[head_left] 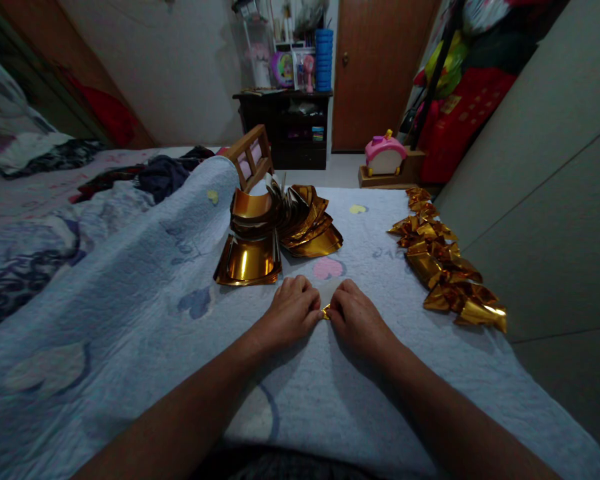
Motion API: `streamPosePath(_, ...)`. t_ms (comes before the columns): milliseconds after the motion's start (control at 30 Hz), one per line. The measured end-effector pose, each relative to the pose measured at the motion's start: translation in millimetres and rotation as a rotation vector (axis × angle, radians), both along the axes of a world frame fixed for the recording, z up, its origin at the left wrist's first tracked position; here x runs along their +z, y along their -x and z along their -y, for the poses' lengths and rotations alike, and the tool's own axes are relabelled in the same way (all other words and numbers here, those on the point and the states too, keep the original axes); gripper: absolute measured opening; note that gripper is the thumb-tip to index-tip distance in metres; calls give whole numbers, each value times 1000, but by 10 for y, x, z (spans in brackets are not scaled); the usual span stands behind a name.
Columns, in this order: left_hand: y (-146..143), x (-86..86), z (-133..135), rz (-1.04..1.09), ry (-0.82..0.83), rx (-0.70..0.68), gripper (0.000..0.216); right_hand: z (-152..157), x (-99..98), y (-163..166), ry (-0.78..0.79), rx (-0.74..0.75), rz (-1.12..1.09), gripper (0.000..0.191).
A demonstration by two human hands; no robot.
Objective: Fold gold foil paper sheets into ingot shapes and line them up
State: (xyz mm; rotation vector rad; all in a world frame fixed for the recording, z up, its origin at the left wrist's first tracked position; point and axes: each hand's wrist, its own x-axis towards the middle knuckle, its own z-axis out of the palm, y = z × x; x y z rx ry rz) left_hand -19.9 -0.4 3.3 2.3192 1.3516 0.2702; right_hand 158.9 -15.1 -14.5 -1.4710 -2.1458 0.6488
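Both hands met knuckle to knuckle on the pale blue quilt [130, 320], and the grip of each was closed on the same small piece of gold foil [326, 311]. The left hand [293, 310] pinched it from one side, the right hand [356, 319] from the other, with fingers curled under. Only a sliver of gold showed in the gap between the thumbs — too little to tell the shape or fold of the piece. What was visible suggested its long axis ran left to right between the two grips, roughly across the person's body, lying low against the quilt; which end pointed where could not be told.

The foil looked thin and springy, so a pinch that slackened on either side might have let the crease pop open, and the soft bedding under it gave no firm backing — a press there could have skewed the fold.

Just beyond the hands sat a fanned stack of gold sheets [275, 230], curled upward. Well off to the right a row of folded gold pieces [445, 263] ran along the quilt's edge beside a grey cabinet wall [545, 200]
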Motion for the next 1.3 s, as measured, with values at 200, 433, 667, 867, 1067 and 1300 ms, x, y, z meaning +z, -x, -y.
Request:
streamPosePath(200,-7,0,7,7,27,29,9,17,-1,2,-25,-23,-39,19)
streamPosePath(433,-14,35,1,7,69,33,7,14,-11,-4,-18,-1,-58,20)
streamPosePath(667,-26,12,16,18,42,37,16,6,2,8,3,-5,-36,18)
streamPosePath(867,-44,12,17,17,52,52,17,15,32,-6,-20,5,51,15)
streamPosePath(1067,-58,45,10,9,90,74,11,60,71,-22,-72,-3,278,11)
streamPosePath(1300,-40,12,4,9,86,54,6,101,129,-2,-85,12,335,8)
